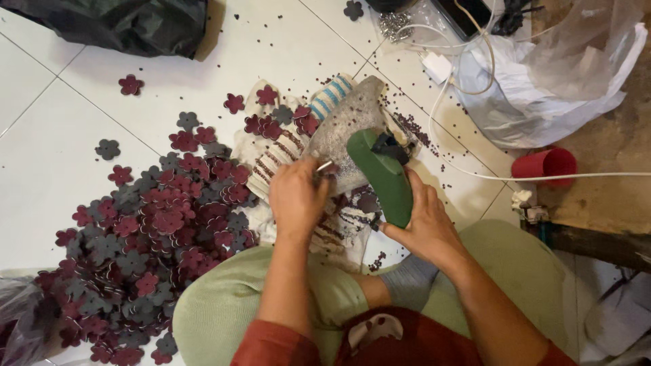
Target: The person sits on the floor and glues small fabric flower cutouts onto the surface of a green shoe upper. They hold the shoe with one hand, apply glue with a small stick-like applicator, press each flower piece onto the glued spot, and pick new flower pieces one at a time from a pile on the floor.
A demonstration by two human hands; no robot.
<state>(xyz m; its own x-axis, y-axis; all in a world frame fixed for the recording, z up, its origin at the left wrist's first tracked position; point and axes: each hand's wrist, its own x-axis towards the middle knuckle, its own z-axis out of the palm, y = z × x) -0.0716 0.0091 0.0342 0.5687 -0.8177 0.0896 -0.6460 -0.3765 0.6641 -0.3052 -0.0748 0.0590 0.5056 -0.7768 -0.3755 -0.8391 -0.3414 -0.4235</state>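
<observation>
A person sits on the white tiled floor (61,163), knees apart in pale green trousers. The right hand (424,224) is wrapped around the near end of one green hand tool (383,176), which looks like a hole punch, with a black part on its far end; the tool points away from the body. The left hand (295,196) is curled tight, pinching a small thin piece at its fingertips, just left of the tool and against one grey speckled slab (346,132) that lies tilted under the tool. Beneath both lies one striped cloth (285,152).

To the left, a big heap of flower-shaped cutouts (156,230), maroon and grey, spreads across the tiles; there are far too many to count. Four or so lie apart from it on the far left side, and one at the far edge. Tiny dark punched dots (407,125) litter the floor. On the right stand one red cup (546,165), one white cable (542,177) and one clear plastic bag (542,88). One black bag (115,24) sits far left.
</observation>
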